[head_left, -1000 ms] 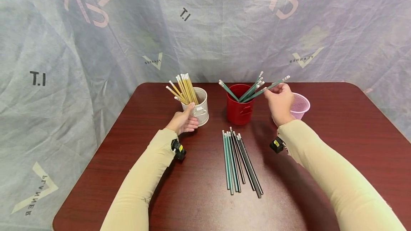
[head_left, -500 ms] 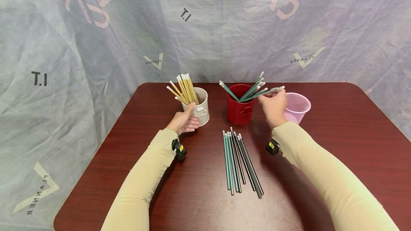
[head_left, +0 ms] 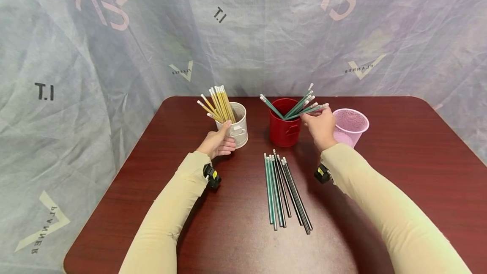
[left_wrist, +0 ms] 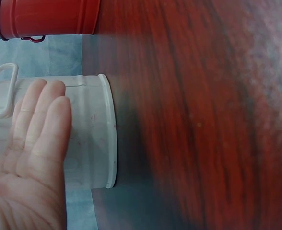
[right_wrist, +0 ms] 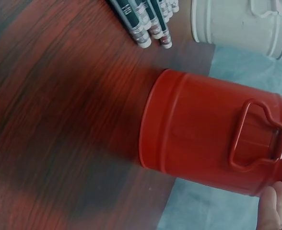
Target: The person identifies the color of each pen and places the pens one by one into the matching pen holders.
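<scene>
Right-hand fingers (right_wrist: 271,211) pinch green pencils (head_left: 320,108) in a red metal bucket (head_left: 281,134), straight left-hand fingers (left_wrist: 54,122) touch a white metal bucket (head_left: 241,137) of yellow pencils (head_left: 222,105) left of it, teal and black pencils (head_left: 284,189) before it apparently remaining.

Green pencils (head_left: 297,108): lower ends hidden in red bucket (head_left: 284,133).

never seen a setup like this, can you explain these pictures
No machine, just a person working bare-handed. The wide view is from a head camera, the close ones from black wrist cameras. On the reddish wooden table stand a white metal bucket of yellow pencils, a red metal bucket of green pencils and a pink mesh cup; loose green pencils and black pencils lie in front. The left hand touches the white bucket; the right hand's grip seems to pinch green pencils slanting into the red one.
</scene>
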